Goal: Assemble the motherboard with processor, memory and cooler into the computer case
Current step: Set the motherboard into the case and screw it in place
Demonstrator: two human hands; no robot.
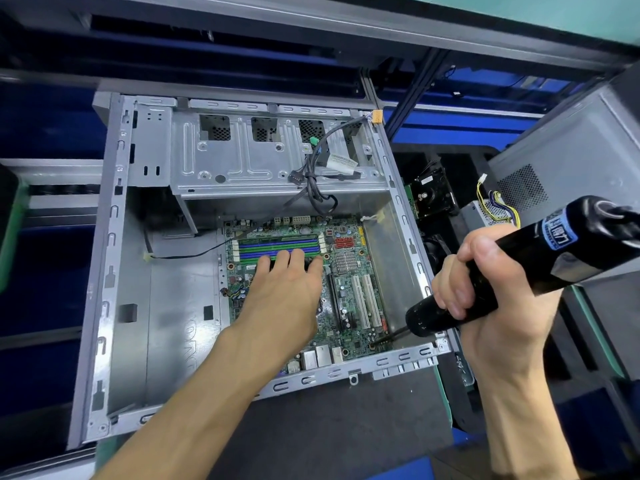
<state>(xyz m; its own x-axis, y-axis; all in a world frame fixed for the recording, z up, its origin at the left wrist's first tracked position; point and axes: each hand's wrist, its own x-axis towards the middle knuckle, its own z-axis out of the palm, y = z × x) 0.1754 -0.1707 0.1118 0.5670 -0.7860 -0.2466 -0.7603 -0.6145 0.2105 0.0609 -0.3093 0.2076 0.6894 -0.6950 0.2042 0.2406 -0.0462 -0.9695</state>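
Observation:
An open grey computer case (104, 271) lies on its side on the bench. The green motherboard (349, 296) sits in its lower right part, with blue and green memory slots (277, 245) near its far edge. My left hand (280, 289) lies flat on the board with straight fingers, covering the middle of it. My right hand (485, 292) grips a black electric screwdriver (519, 265). Its bit (388, 336) touches the board's near right corner at a screw hole.
A bundle of black cables (315, 181) hangs from the drive cage (242, 157) above the board. To the right of the case lie a black fan part (433, 195), a power supply with yellow wires (495, 206) and another grey case (571, 157).

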